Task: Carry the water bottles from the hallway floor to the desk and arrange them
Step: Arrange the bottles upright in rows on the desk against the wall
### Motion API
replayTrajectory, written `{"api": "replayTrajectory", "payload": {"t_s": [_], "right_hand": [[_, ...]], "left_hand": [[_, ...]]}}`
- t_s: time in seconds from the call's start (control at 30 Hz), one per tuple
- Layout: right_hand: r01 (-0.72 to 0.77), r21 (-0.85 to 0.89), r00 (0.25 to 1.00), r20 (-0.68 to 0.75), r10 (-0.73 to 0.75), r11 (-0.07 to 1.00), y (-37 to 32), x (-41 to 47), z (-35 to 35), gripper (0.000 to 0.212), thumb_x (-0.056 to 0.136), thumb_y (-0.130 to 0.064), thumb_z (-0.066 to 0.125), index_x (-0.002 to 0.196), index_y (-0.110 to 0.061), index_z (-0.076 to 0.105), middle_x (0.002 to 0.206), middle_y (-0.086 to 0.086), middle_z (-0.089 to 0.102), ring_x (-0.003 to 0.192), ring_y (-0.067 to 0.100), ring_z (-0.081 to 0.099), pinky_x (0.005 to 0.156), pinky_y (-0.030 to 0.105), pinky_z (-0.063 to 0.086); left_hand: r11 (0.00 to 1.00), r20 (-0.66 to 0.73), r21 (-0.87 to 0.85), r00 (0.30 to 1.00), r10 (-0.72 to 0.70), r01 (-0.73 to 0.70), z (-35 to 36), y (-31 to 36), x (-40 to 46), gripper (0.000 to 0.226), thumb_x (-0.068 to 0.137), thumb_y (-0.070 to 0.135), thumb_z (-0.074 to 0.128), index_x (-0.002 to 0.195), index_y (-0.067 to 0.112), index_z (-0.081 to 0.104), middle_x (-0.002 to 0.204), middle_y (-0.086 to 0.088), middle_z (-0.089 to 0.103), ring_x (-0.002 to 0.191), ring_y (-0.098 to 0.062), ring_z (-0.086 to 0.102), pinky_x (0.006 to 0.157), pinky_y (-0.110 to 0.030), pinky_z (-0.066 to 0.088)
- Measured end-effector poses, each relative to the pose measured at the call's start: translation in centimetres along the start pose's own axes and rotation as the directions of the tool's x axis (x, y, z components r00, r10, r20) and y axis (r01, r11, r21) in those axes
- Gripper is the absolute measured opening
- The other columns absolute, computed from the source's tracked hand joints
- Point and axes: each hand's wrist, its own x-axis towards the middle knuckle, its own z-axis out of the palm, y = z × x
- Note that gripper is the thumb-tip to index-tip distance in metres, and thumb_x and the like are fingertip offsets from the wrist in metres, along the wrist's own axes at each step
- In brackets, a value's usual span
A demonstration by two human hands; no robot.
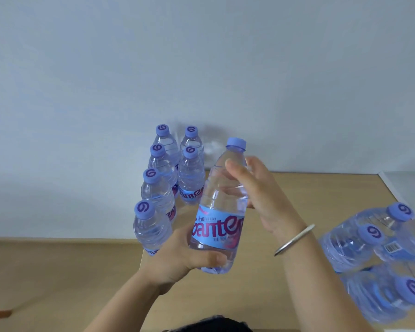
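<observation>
Both hands hold one clear water bottle [219, 207] tilted above the wooden desk [285, 279]: the left hand [185, 255] curls round its base with the thumb across the front, and the right hand [256, 188], a silver bangle [295, 239] on its wrist, wraps its fingers round the upper body below the blue cap. Left of this bottle, six bottles [164, 178] stand upright on the desk in two rows against the pale wall [201, 68], four in the left row and two in the right. Right of it, a plastic-wrapped pack [379, 255] of more bottles rests on the desk.
</observation>
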Motion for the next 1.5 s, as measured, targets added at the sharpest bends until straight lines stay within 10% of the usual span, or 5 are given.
{"api": "replayTrajectory", "payload": {"t_s": [0.27,0.67,0.73,0.83,1.5], "right_hand": [[0.021,-0.078,0.999,0.031,-0.019,0.997,0.2,0.8,-0.8,0.037,0.068,-0.033,0.076,0.097,-0.014,0.063,0.093,0.006,0.074,0.087,0.024,0.071,0.085,0.052,0.054],[0.205,-0.312,0.972,0.172,-0.157,0.928,3.4,3.0,2.9,0.044,0.053,-0.044,0.079,0.091,-0.043,0.056,0.093,-0.023,0.066,0.09,0.0,0.064,0.085,0.021,0.05],[0.234,-0.418,0.96,0.24,-0.142,0.878,3.8,3.6,3.5,0.047,0.053,-0.045,0.079,0.09,-0.051,0.05,0.091,-0.033,0.062,0.086,-0.01,0.058,0.077,0.008,0.044],[0.238,-0.474,0.957,0.264,-0.121,0.847,5.0,5.1,3.8,0.049,0.06,-0.029,0.083,0.09,-0.046,0.047,0.092,-0.027,0.059,0.086,-0.009,0.054,0.079,0.014,0.043],[0.269,-0.518,0.961,0.2,-0.19,0.812,7.7,6.9,4.9,0.056,0.066,-0.015,0.079,0.115,-0.019,0.051,0.106,-0.007,0.048,0.096,0.008,0.05,0.077,-0.003,0.033]], "left_hand": [[0.999,0.031,0.024,0.999,-0.022,0.022,-0.4,-0.6,0.1,0.054,0.049,0.027,0.08,0.099,0.012,0.064,0.091,-0.007,0.07,0.085,-0.019,0.064,0.078,-0.031,0.051],[0.956,-0.436,0.244,0.899,-0.041,0.162,0.0,-4.1,0.5,0.05,0.066,0.014,0.079,0.108,0.03,0.056,0.099,0.021,0.066,0.095,0.001,0.059,0.073,-0.007,0.045],[0.871,-0.428,0.366,0.89,-0.156,0.329,0.2,-5.3,0.4,0.085,0.071,0.029,0.075,0.142,0.021,0.029,0.142,0.01,0.038,0.131,-0.009,0.035,0.097,-0.019,0.035],[0.788,-0.392,0.444,0.883,-0.258,0.427,0.3,-6.5,0.1,0.095,0.078,0.036,0.067,0.147,0.012,0.006,0.154,0.001,0.011,0.128,-0.007,0.024,0.088,-0.016,0.029],[0.588,-0.287,0.772,0.958,-0.017,0.242,-1.0,-6.8,0.9,0.064,0.082,0.043,0.057,0.14,0.024,0.035,0.141,0.009,0.039,0.124,-0.009,0.043,0.096,-0.016,0.034]]}}
